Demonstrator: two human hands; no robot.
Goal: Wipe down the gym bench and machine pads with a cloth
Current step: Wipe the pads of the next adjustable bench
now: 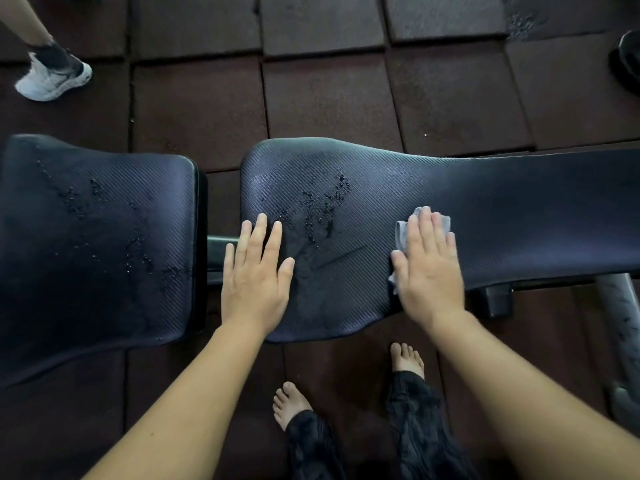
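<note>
A black textured gym bench runs across the view in two pads: a seat pad (93,237) on the left and a long back pad (502,209) on the right. Water droplets speckle both pads, thickest near the back pad's left end. My right hand (427,268) lies flat with straight fingers on a small grey cloth (403,233), pressing it onto the back pad. My left hand (254,271) rests flat and open on the near left edge of the same pad. Most of the cloth is hidden under my right palm.
Dark rubber floor tiles (329,88) surround the bench. Another person's leg and white shoe (52,77) stand at the top left. My bare feet (407,358) are below the bench. A metal frame leg (620,313) shows at the right, a dark round object (627,64) at the top right.
</note>
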